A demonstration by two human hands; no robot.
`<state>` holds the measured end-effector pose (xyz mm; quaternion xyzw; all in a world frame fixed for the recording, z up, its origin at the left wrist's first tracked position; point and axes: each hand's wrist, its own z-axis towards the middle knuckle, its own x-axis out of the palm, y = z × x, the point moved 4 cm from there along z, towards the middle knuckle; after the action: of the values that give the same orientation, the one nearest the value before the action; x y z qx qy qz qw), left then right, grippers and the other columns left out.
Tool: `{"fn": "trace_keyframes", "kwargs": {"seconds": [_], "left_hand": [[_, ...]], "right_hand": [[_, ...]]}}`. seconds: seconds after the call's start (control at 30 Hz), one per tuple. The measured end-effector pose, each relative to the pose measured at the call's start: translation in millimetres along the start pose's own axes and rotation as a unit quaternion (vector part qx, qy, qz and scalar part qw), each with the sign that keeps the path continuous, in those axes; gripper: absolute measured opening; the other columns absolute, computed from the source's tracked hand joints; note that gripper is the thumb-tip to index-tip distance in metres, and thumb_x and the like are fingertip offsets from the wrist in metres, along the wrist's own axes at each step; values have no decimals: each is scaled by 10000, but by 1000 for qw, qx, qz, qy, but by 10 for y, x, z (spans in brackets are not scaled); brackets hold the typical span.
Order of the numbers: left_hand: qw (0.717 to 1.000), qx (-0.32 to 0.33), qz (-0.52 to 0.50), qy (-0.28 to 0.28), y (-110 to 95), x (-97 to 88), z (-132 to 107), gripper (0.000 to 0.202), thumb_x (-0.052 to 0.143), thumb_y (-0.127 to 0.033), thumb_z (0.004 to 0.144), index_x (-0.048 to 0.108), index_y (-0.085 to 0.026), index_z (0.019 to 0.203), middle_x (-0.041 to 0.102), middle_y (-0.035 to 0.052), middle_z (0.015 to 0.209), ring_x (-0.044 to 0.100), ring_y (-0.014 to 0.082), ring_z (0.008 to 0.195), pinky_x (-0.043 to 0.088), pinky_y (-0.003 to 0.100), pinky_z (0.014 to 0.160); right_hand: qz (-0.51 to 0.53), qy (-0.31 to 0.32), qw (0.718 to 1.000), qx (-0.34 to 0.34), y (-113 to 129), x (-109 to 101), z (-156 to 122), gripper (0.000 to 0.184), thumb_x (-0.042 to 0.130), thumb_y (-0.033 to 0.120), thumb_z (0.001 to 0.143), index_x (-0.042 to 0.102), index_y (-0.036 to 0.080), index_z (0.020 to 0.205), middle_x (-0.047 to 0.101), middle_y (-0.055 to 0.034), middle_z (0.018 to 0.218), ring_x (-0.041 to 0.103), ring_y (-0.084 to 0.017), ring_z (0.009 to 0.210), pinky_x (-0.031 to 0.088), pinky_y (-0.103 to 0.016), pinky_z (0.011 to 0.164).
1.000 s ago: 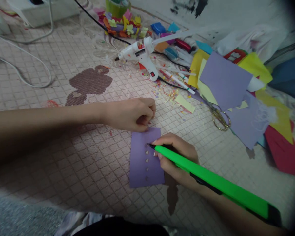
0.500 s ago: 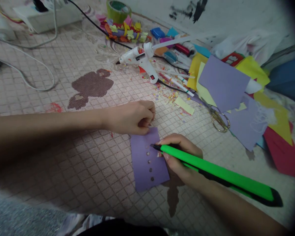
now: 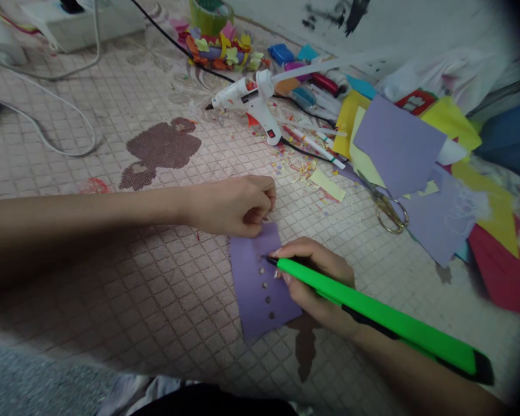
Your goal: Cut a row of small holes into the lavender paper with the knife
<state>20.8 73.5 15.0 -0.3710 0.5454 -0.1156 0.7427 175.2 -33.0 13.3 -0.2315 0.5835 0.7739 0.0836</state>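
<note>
The left hand [image 3: 229, 207] is loosely curled, its fingertips at the top edge of a purple card [image 3: 253, 306] (a column of small holes [image 3: 265, 285] runs down it) lying near the middle of the patterned mat [image 3: 69, 115]. The right hand [image 3: 316, 283] grasps a green craft knife [image 3: 372, 312], held against the card. Toward the far edge sit a hot glue gun [image 3: 247, 101], gold scissors [image 3: 387, 211] and coloured paper sheets [image 3: 398, 144].

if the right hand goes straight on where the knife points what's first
The purple paper card comes first, under the tip of the bright green utility knife in the right hand; past it, probably the curled left hand, though depth is unclear.
</note>
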Motion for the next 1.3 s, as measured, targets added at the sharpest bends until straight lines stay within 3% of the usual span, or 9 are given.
{"fn": "trace_keyframes", "kwargs": {"seconds": [0.6, 1.03, 1.3], "left_hand": [[1000, 0, 4, -1, -4, 3, 5, 236, 622, -41, 709, 455, -149, 583, 582, 69, 969, 574, 146, 880, 431, 240, 760], [1000, -2, 7, 8, -8, -4, 6, 256, 650, -48, 714, 455, -148, 582, 571, 70, 971, 564, 147, 878, 427, 241, 761], [1000, -19, 6, 2, -9, 6, 2, 240, 653, -107, 750, 477, -146, 593, 582, 65, 983, 574, 151, 902, 429, 239, 767]], "right_hand": [[-11, 2, 1000, -8, 4, 10, 10, 179, 627, 119, 790, 690, 179, 946, 722, -16, 826, 690, -125, 684, 533, -243, 611], [-33, 37, 999, -6, -52, 58, 2, 252, 601, 75, 786, 671, 207, 990, 703, -1, 851, 678, -135, 734, 528, -271, 660], [32, -29, 999, 5, 6, 4, 16, 172, 614, 102, 791, 671, 204, 917, 707, -1, 791, 689, -132, 637, 551, -258, 585]]}}
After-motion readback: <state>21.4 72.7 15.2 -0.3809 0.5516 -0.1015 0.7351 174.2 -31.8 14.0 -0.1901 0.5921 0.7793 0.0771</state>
